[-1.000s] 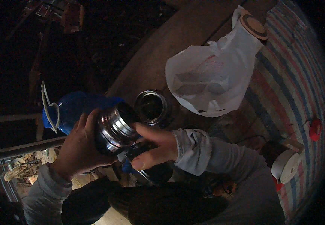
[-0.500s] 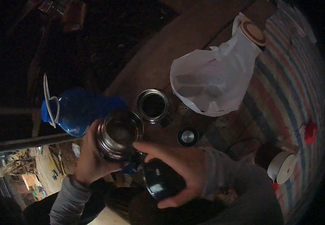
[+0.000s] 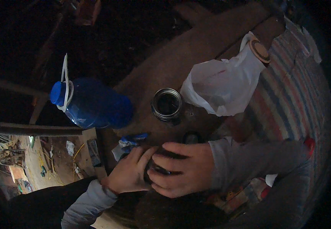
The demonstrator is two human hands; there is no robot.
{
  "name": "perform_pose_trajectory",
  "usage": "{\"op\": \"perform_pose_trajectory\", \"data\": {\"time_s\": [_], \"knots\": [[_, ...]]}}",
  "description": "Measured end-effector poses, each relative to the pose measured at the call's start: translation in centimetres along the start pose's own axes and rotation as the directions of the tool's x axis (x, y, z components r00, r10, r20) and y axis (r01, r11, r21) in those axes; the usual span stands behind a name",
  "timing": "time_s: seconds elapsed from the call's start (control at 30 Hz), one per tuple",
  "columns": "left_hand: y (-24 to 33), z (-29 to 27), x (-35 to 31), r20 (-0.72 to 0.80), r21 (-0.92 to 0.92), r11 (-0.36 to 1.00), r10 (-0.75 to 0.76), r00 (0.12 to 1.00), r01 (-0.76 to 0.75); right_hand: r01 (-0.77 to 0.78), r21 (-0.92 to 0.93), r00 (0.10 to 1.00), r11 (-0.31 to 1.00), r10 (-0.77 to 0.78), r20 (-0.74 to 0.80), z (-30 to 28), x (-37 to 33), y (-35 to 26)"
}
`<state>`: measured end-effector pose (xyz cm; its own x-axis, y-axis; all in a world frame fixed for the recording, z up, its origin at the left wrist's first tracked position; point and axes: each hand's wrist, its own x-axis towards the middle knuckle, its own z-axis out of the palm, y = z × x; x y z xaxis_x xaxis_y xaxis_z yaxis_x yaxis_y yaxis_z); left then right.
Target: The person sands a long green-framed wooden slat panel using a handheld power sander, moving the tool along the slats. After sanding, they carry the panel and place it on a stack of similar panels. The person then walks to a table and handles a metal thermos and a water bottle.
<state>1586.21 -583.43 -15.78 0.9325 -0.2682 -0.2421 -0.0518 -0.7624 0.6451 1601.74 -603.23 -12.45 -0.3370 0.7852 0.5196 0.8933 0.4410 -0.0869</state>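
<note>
My left hand [image 3: 129, 171] is closed around a metal vacuum flask, now almost wholly hidden by my fingers. Over its top, my right hand [image 3: 184, 168] grips a dark, shiny lid [image 3: 161, 170], of which only slivers show between the fingers. Both hands meet low in the middle of the view; whether the lid sits fully on the flask is hidden. Beyond them an uncovered steel container [image 3: 167, 104] stands upright with its round mouth facing up. Just behind my right hand a small dark round cap [image 3: 191, 137] lies partly covered.
A blue water jug [image 3: 96, 105] with a white handle lies to the left. A white plastic bag [image 3: 226, 86] rests at the far right beside a striped rug [image 3: 288, 84]. A blue-and-white packet [image 3: 133, 140] lies behind my left hand; a red object [image 3: 309, 147] is by my right sleeve.
My right hand has brought the dark lid onto the flask's mouth, which showed before. Both hands are now pressed together, lower in view. The view has shifted slightly.
</note>
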Motion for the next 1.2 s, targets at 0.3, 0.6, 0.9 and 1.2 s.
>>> {"op": "perform_pose_trajectory", "data": {"time_s": [0.3,0.6,0.9,1.2], "knots": [[0.8,0.1,-3.4,-0.149,-0.203,0.979,-0.051,0.987,0.02,-0.266,0.088,0.917,0.96,0.224,0.331,-3.4,4.2,-2.2],[2.6,1.6,-1.7,-0.206,-0.149,0.986,-0.1,0.973,0.069,-0.753,-0.043,0.479,0.656,0.593,0.647,-5.0,3.6,-2.4],[2.6,4.2,1.8,-0.244,-0.236,0.97,-0.11,0.964,0.051,-0.666,-0.17,0.334,0.726,0.494,0.803,-7.0,0.6,-1.3],[1.7,4.5,2.1,-0.263,-0.067,0.997,0.027,0.965,-0.046,-0.01,-0.074,0.938,0.997,0.035,0.344,-3.4,-3.4,-1.5]]}}
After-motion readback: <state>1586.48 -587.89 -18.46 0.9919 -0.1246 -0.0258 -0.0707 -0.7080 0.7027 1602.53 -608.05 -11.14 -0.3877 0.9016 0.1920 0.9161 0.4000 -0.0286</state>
